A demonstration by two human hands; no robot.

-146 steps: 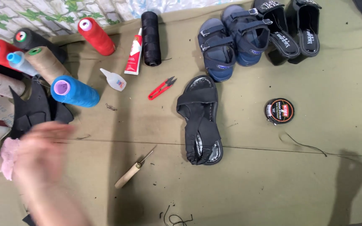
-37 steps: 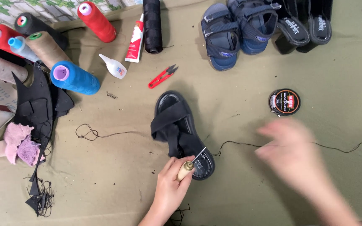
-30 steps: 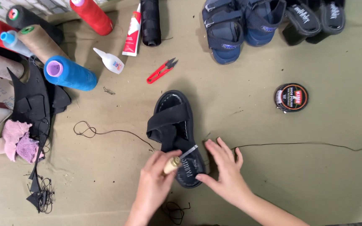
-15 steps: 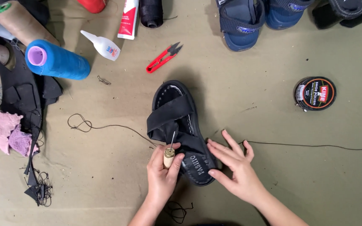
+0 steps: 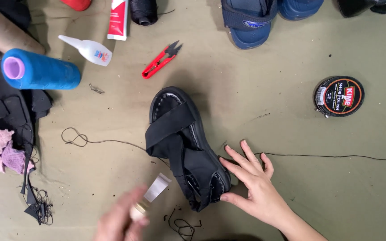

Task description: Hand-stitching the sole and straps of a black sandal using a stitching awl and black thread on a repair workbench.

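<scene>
Black sandal (image 5: 185,147) lies centre, steadied at four o'clock by the right hand (image 5: 253,183), fingers spread flat. Left hand (image 5: 121,221) — gripping the wooden-handled awl (image 5: 146,201) — has pulled back to seven o'clock, blurred; thread (image 5: 327,156) trails toward three.

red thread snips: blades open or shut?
Open. The red thread snips lie flat on the cloth above the black sandal, and their two dark tips stand apart in a small V rather than meeting.
</scene>
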